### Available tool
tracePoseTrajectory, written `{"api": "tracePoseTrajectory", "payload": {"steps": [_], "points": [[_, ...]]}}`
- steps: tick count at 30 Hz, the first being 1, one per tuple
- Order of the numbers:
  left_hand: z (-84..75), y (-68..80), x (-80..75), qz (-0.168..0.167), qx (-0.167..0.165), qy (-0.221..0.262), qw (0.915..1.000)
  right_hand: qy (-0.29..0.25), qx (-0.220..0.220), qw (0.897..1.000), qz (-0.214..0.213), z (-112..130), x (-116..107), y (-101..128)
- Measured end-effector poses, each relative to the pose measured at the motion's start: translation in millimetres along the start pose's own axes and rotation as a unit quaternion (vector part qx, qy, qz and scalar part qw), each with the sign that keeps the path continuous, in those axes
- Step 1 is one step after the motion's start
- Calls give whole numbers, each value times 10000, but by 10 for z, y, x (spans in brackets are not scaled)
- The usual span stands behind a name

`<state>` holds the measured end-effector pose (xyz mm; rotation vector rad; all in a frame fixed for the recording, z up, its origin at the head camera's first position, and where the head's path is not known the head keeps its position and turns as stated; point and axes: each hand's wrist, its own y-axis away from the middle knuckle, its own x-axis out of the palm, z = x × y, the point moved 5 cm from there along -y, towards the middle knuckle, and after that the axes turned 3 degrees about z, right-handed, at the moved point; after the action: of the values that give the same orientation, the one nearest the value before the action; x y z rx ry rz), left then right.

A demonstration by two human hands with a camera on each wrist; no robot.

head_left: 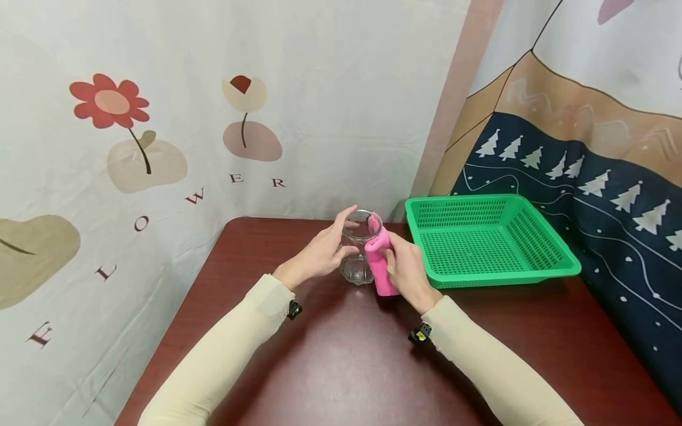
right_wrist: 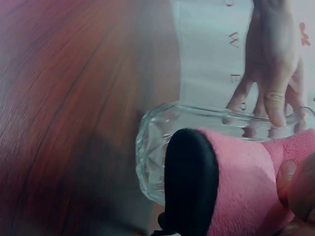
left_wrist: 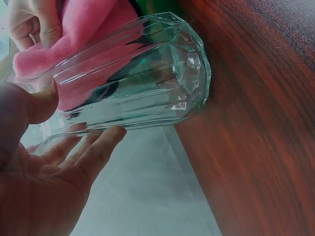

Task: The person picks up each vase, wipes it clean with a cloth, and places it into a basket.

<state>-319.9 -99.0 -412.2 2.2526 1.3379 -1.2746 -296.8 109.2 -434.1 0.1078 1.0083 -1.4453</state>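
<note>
Two hands meet at a clear faceted glass jar toward the far side of the table, left of a green plastic basket. Left hand holds it between thumb and fingers; right hand grips a pink fleecy cloth at its right side. Smooth glass probably wants steady left-hand support and light cloth pressure. Printed letters on the wall hanging spell "FLOWER"; no brand is legible.

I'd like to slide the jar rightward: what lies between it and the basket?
The pink item and the right hand gripping it lie between jar and basket, as the head view shows.
</note>
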Motion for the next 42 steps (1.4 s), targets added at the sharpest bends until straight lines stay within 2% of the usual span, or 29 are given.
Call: {"api": "tracePoseTrajectory", "payload": {"steps": [9, 14, 22, 28, 35, 38, 41, 42], "points": [[-25, 6, -13, 17, 5, -61, 10000, 372, -442, 9976, 394, 46, 18, -12], [-34, 0, -30, -41, 96, -133, 9999, 557, -270, 9964, 580, 4, 60, 16], [-36, -19, -50, 88, 2, -42, 10000, 766, -143, 9944, 718, -76, 159, 90], [-34, -43, -66, 63, 15, 0, 10000, 1273, -133, 9861, 1064, -124, 230, 106], [-18, -35, -55, 163, -55, 75, 9998, 1718, -668, 9778, 993, -462, 472, 160], [3, -39, -42, 177, -55, 62, 9998, 1787, -628, 9756, 1108, -590, 577, 192], [12, -35, -28, 191, -59, 34, 9998, 2223, -538, 9663, 1179, -864, 806, 252], [16, -31, -21, 196, -67, 33, 9998, 2318, -390, 9638, 1257, -879, 836, 270]]}}
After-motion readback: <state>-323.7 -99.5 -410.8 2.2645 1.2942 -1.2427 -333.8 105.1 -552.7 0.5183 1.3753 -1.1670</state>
